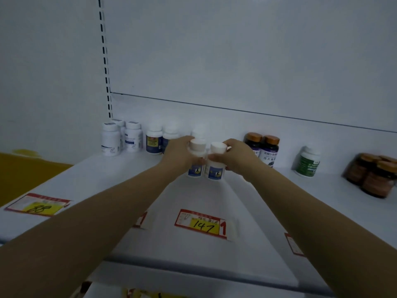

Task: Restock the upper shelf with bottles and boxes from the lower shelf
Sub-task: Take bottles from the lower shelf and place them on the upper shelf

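Both arms reach over the white upper shelf. My left hand grips a white bottle with a blue label, and my right hand grips a second one of the same kind. The two bottles stand upright, side by side and almost touching, with their bases at the shelf surface near the back row. Behind them a further white-capped bottle is partly hidden by my left hand.
Along the back stand white bottles, dark-blue-labelled bottles, two brown-capped dark bottles, a green-labelled bottle and amber jars. Price tags lie on the shelf front. The lower shelf shows at the bottom edge.
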{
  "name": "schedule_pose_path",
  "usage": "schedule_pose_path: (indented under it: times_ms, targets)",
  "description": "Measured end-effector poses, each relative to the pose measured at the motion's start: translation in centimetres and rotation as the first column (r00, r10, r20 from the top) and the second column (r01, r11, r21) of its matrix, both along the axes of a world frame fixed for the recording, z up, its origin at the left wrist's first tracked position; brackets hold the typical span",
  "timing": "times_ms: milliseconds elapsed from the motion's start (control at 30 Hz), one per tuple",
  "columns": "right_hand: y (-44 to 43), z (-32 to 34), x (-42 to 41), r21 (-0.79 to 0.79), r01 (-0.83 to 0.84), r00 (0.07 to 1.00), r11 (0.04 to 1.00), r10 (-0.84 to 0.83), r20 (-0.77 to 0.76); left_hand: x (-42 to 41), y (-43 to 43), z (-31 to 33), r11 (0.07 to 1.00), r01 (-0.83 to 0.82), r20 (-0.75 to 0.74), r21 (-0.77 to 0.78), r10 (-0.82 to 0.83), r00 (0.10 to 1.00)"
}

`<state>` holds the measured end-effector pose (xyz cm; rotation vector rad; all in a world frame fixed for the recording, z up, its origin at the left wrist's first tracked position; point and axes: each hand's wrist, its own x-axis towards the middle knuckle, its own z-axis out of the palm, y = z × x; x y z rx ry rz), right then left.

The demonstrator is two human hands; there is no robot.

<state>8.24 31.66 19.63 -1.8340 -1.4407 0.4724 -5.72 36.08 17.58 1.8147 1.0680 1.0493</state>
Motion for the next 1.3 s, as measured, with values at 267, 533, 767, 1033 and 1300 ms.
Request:
schedule_pose_path:
  times_ms: [267, 533, 767, 1033, 1300]
  targets:
    - [4.0, 0.0, -0.1, -0.040, 0.117, 0.989, 0.992, -0.112, 0.100, 0.6, 2.6, -0.3, 0.996, 0.034, -0.069, 0.076, -0.029, 0.997]
    - [7.0, -0.8, -0.1, 0.030, 0.210, 0.969, 0.977, -0.212, 0.125, 1.0, 4.5, -0.7, 0.994, 0.053, -0.100, 0.101, -0.043, 0.994]
    - [7.9, -0.7, 0.1, 0.014, 0.202, 0.955, 0.979, -0.200, 0.218, 1.2, 4.4, -0.8, 0.993, 0.043, -0.110, 0.114, -0.030, 0.993]
    - [8.2, -1.0, 0.1, 0.051, 0.184, 0.935, 0.982, -0.191, 0.299, 1.3, 4.0, -0.3, 0.989, 0.005, -0.240, 0.151, 0.032, 0.970]
    - [8.4, -1.6, 0.7, 0.085, 0.171, 0.939, 0.982, -0.188, 0.287, 1.6, 3.7, -0.3, 0.990, -0.036, -0.244, 0.134, 0.068, 0.967]
